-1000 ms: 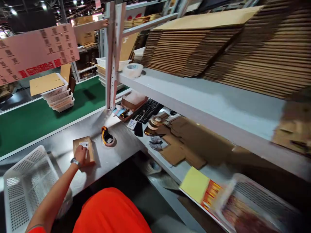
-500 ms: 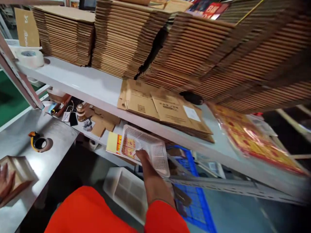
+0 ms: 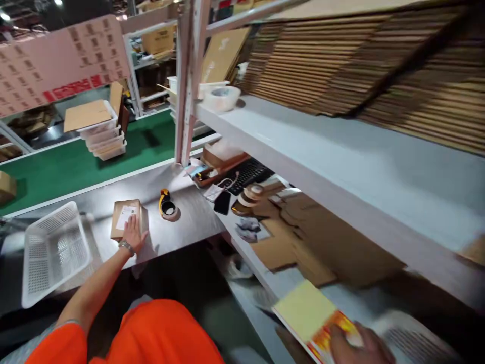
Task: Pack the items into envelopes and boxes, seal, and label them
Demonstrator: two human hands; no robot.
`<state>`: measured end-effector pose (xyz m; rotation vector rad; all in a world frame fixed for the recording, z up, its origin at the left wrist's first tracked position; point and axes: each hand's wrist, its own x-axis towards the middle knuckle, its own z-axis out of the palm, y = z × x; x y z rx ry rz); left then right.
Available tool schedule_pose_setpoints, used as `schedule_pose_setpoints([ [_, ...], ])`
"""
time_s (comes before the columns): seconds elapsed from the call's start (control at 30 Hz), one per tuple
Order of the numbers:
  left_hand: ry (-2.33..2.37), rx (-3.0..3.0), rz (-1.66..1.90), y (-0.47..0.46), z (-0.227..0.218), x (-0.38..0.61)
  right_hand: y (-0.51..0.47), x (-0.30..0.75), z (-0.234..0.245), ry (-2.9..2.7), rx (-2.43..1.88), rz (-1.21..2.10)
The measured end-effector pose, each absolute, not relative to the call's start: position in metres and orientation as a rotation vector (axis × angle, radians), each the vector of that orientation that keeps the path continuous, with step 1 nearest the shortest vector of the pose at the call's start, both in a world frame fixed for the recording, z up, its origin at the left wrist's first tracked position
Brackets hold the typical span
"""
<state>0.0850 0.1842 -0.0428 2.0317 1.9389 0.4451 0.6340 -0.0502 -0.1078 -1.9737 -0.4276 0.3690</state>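
Note:
My left hand (image 3: 133, 233) lies flat with fingers spread on a small cardboard box (image 3: 118, 216). A white label (image 3: 126, 216) is stuck on the box's top. The box rests on a metal table, a little left of an orange-and-black tape dispenser (image 3: 167, 206). At the bottom right, my right hand (image 3: 359, 346) is blurred, its fingers curled round something whitish that I cannot make out. It is over the red-and-yellow printed end of a pale yellow pad (image 3: 306, 308) on the lower shelf. Beside it stands a blurred white basket (image 3: 417, 336).
A white perforated basket (image 3: 56, 253) stands at the table's left end. Behind runs a green conveyor (image 3: 151, 139) with stacked white trays (image 3: 104, 139). The upper shelf (image 3: 303, 136) holds flattened cartons (image 3: 322, 60) and a tape roll (image 3: 222, 97). Below are a phone (image 3: 222, 202) and a keyboard (image 3: 250, 174).
The view has swung left, bringing the conveyor and left basket into sight. My right hand has come out of the white basket on the lower shelf. My left hand stays on the box.

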Motion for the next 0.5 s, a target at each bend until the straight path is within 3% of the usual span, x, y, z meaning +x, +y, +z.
schedule_pose_setpoints([
  [0.1,1.712,1.906,0.635,0.134,-0.066,0.081,-0.009,0.595,-0.136,-0.645,-1.956,0.369],
  [0.23,1.575,1.588,0.783,0.072,-0.08,0.06,0.066,0.502,-0.137,-0.806,-1.725,0.589],
  [0.5,2.004,1.455,1.066,0.042,-0.057,-0.068,0.199,0.251,-0.104,-1.642,-1.321,0.84],
])
